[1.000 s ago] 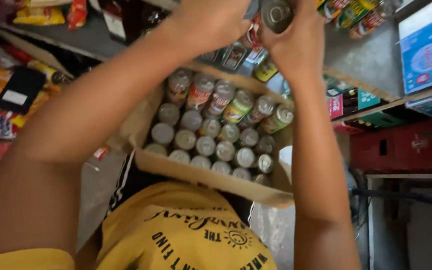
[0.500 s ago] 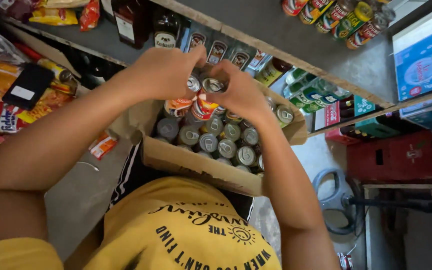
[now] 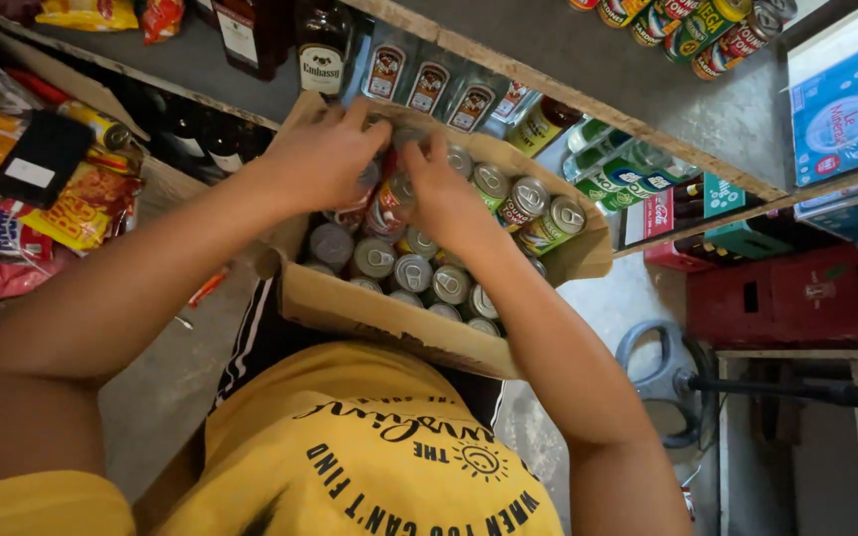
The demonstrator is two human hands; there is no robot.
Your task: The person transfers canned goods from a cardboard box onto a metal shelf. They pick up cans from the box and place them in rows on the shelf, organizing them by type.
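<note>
Concrete shelf (image 3: 568, 60) runs diagonally across the top, 10 to 3 o'clock; five tins (image 3: 687, 25) visible on its upper face at 1 o'clock, four clear bottles with red-and-white labels (image 3: 429, 84) under its edge at 12. Three red plastic crates (image 3: 796, 298) at 3 o'clock, on the floor. One open cardboard box (image 3: 369, 313) at centre, resting against the yellow shirt (image 3: 369, 447) at 6 o'clock. Box holds drink cans (image 3: 414, 270) standing upright, pull-tab tops showing: about ten tops countable in the near rows, more hidden under the forearms. Three more cans lie tilted along the far wall of the box at 1 o'clock, green and red-and-white (image 3: 533, 203). One blue printed carton (image 3: 846, 94) at 2 o'clock. One black floor fan (image 3: 667, 382) at 4 o'clock. Snack packets (image 3: 81, 208) at 9 o'clock, at least four, yellow and red. Left hand (image 3: 325, 154), just above centre at 11 o'clock, fingers curled narrow over a can at the box's far left; the can itself mostly hidden. Right hand (image 3: 434, 189) touching beside it, closed around one red-and-white can (image 3: 384, 210) lifted slightly above the standing rows. Thumbs of both hands meet over the box's far edge.
</note>
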